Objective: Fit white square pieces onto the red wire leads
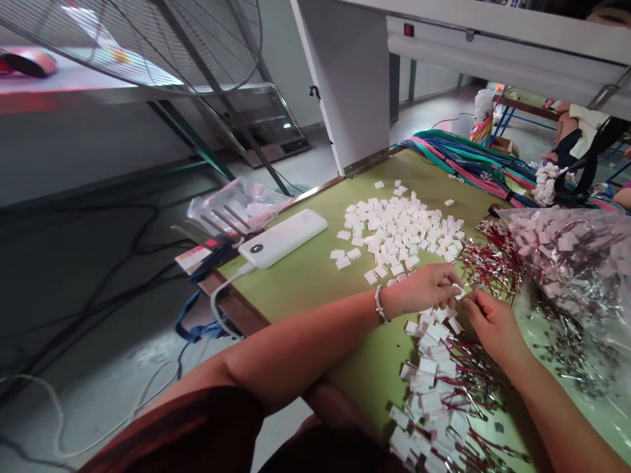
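closest to us, a dark sleeve (197, 427) covers our upper left arm, and on the near side of our hands lies a row of white housings with dark red wires (434, 374), their metal tips pointing rightward. just above that row, our left hand (434, 289), with a pale bracelet (379, 305) at its wrist, pinches a small white connector (458, 291) between thumb and fingers. our right hand (495, 325) meets it from the right, thumb and forefinger pressed together right beside the connector; we cannot tell what sits between those two fingertips. around both hands spreads the green tabletop (290, 289).

to the left of our left hand, well apart, a white power bank (286, 240) lies by the table edge with a white cable (217, 299) plugged in. just beyond the left hand we have a loose pile of white housings (399, 226), and just past the right hand a heap of red wires (493, 263) with shiny ends. right of that, a clear plastic bag (576, 256) shows many white pieces.

farther beyond the hands run teal, blue and pink cables (473, 161); past them, at right, another person (566, 138) is partly visible. far left stands a wire fan cage (197, 39).
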The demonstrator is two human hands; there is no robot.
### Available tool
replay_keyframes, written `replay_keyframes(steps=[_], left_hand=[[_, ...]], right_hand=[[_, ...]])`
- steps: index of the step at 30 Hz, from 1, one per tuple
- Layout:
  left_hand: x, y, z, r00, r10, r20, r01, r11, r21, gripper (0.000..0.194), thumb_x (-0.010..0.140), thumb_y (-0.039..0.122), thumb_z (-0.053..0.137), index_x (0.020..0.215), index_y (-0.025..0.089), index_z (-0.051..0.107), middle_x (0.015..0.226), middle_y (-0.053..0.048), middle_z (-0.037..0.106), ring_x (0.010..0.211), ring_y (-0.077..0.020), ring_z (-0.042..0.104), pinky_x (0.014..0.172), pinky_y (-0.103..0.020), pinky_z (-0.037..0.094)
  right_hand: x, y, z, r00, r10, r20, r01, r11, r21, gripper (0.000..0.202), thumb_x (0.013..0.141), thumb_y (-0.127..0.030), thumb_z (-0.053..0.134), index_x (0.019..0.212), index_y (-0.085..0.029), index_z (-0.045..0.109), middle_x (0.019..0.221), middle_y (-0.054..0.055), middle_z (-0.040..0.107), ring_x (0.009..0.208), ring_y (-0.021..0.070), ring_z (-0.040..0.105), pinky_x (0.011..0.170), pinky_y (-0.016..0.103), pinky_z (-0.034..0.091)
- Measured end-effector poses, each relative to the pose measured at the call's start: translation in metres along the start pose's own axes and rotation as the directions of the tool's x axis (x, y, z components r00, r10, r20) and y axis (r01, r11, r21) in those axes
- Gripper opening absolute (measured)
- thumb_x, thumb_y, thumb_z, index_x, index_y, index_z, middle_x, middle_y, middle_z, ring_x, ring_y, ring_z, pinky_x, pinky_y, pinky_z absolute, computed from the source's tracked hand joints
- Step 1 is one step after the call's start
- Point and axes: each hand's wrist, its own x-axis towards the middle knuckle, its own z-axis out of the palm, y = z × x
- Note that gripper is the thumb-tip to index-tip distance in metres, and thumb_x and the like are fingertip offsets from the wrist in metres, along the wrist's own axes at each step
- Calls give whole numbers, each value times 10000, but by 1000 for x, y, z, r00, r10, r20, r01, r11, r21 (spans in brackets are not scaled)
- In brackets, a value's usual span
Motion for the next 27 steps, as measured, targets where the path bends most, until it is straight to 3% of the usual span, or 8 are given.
replay_keyframes(steps=[5,10,14,18,20,23,25,27], left_hand=[[1,-1,-1,998,23,60,-20,998,-57,128,876,290,529,886,164,513,628,8,619,524,-67,528,525,-206,429],[1,4,-15,962,266,-51,-223,885,408,237,865,348,538,987,160,613,903,-61,655,764,-118,571,683,-246,461],[-1,5,-14,969,218,116,-243,750,615,352,949,336,373,853,143,652,854,-62,646,758,-130,563,706,-263,440],[-6,5,-5,955,160,248,-291,652,700,446,978,369,310,809,131,648,814,-80,638,770,-150,561,730,-272,427],[-9,6,-2,953,118,278,-288,636,716,470,981,390,300,803,131,649,795,-83,641,748,-153,558,720,-273,421],[-13,9,0,947,82,310,-291,623,726,486,980,412,302,806,131,659,799,-97,655,731,-164,554,715,-287,408],[-16,9,2,937,78,340,-311,632,710,466,969,414,333,789,139,663,790,-97,662,715,-168,547,708,-293,396],[-18,9,4,924,88,371,-333,661,672,436,949,418,380,730,159,654,758,-84,659,689,-165,531,696,-290,382]], right_hand=[[-1,-7,-6,999,2,35,-4,999,52,301,853,-417,451,652,-202,514,521,-50,428,499,107,382,482,223,308],[2,-2,-16,992,-112,65,123,971,-207,234,860,-319,455,701,-198,577,662,10,578,629,148,506,599,270,394],[-4,-9,-16,974,-100,203,174,903,-392,238,881,-256,437,755,-188,627,791,78,632,778,203,573,736,353,451],[-17,-31,-20,915,-46,402,213,900,-381,339,929,-371,419,1072,-170,652,1062,145,649,985,250,602,890,404,458],[-27,-39,-27,857,-34,513,263,886,-381,490,874,-484,501,1240,-169,588,1186,165,622,1101,300,569,955,443,439],[-55,-41,-30,803,15,596,303,851,-429,994,665,-611,671,1471,-143,326,1408,208,462,1290,395,419,1049,542,355],[-81,-37,-23,817,-11,577,338,820,-462,1229,545,-622,737,1527,-172,150,1522,204,293,1373,421,284,1095,589,265],[-106,-30,-11,876,-81,476,358,770,-528,1300,499,-546,786,1534,-226,66,1571,200,148,1394,451,209,1080,655,214]])
